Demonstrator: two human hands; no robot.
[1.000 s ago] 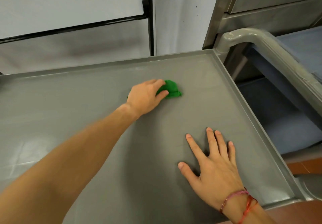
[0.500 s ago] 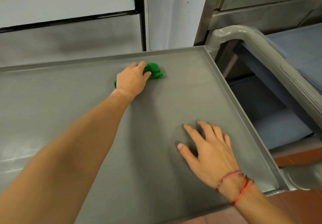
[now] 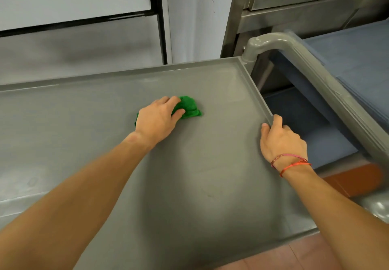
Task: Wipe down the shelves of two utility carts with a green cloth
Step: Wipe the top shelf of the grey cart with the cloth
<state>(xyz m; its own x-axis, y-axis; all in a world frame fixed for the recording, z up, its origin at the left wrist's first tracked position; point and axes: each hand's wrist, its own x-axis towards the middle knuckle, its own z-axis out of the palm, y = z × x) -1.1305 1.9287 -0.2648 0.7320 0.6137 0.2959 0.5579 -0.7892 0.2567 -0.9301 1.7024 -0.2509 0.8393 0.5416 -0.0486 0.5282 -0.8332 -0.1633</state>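
L hand point(image 3: 156, 120) fingers gripping green cloth point(image 3: 189, 107), R hand point(image 3: 281, 141) fingers curled over shelf rim point(image 3: 255, 93)

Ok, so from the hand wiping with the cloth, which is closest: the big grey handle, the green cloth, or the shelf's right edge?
1. green cloth, under the left hand itself.
2. shelf's right edge, off to its right.
3. grey handle, raised beyond that edge.

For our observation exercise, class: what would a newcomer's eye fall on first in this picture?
The bright green cloth, gripped by the left hand near the middle of the grey cart shelf. Next, the right hand, with red and pink string bracelets on its wrist, gripping the shelf's right rim.
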